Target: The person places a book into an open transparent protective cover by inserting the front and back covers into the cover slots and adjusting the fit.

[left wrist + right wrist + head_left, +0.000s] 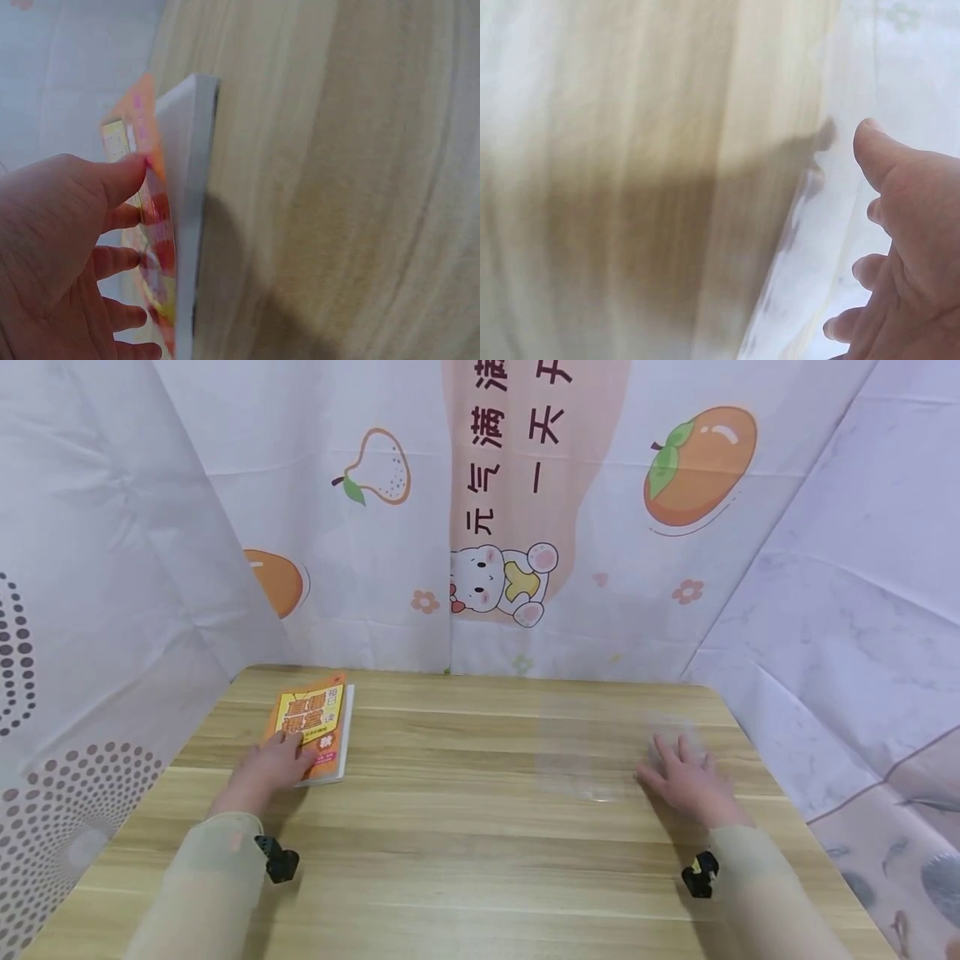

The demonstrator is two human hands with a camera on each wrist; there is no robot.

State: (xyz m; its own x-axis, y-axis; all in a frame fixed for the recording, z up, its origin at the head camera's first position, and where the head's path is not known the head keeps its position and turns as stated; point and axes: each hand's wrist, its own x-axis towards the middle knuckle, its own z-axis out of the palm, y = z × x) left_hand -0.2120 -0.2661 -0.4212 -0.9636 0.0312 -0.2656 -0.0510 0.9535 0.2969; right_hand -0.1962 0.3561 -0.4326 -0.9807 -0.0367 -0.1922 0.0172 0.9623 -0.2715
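An orange book [324, 702] with a yellow title panel lies at the table's left; its cover stands slightly lifted from the white pages [196, 165]. Over the book's lower left part is my left hand [272, 766], fingers loosely spread. In the left wrist view its thumb and fingertips are at the cover; whether they press on it I cannot tell. On the right lies a clear plastic sheet or cover [577, 760], faint against the wood. My right hand [692, 782] hovers at or just over its right part, fingers apart and gripping nothing. Contact there is unclear.
Both items lie on a wood-grain table [450, 860]. A printed white curtain [315, 410] hangs behind the table's far edge, with further cloth at both sides. Each wrist carries a small black camera mount, one on the left [279, 860] and one on the right [701, 875].
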